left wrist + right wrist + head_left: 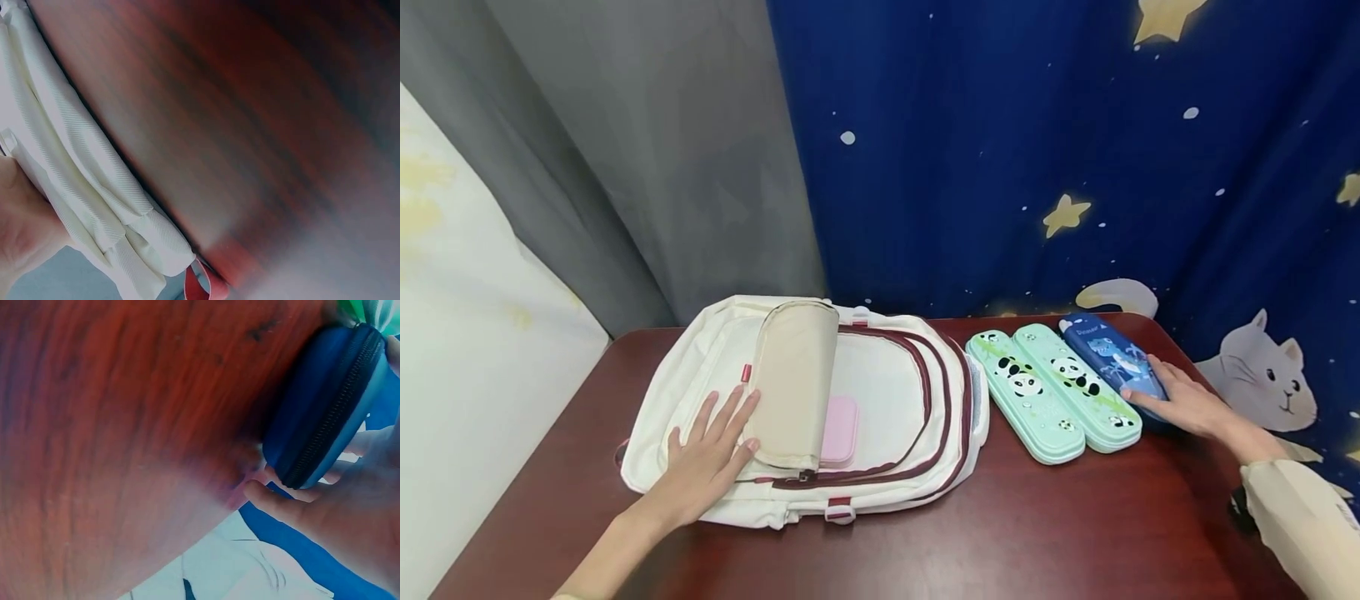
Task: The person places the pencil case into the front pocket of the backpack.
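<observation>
a dark red worktop (1000,533) stands against a grey curtain (662,150) and a starry blue one (1037,142). left hand (703,462) lies flat, fingers spread, on the white backpack (880,392). right hand (1187,404) curls its fingers round the blue case (1108,354) beside two green cases (1048,387).

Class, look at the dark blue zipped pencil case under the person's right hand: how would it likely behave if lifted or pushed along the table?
The blue pencil case looks moulded and shell-like, so it probably keeps its shape when lifted. Its flat underside on the smooth wooden table suggests sliding, not rolling. The right hand spans its end easily, so it is likely light.
</observation>
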Available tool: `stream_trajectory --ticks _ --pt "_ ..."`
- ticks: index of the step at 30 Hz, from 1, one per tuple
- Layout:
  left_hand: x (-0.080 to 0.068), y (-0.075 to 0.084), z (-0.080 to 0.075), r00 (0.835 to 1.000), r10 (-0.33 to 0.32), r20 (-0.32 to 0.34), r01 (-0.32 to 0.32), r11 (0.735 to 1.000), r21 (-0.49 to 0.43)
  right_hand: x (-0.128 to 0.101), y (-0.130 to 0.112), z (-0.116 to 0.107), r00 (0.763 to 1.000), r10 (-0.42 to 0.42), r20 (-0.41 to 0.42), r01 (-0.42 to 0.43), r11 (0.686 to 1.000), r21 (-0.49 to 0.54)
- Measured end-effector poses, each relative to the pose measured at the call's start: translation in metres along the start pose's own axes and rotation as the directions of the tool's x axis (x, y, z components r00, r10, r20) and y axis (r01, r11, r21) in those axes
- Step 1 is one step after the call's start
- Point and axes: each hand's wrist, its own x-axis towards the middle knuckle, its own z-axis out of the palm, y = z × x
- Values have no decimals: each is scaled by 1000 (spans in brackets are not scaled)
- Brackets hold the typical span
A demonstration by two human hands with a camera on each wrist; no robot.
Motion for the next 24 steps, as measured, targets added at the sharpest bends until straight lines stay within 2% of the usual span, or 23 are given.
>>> stream_trajectory --ticks 5,18,24 --pt "3 0 -2 1000 3 10 -3 1000 9 0 2 0 1000 4 -4 -4 1000 -8" --pt "-1 1 -1 1000 -7 11 7 1000 3 -1 -1 11 1000 8 -14 -9 1000 -21" --pt "2 1 -2 1000 -7 -5 7 1000 12 4 -4 5 999 0 -40 -1 999 -35"
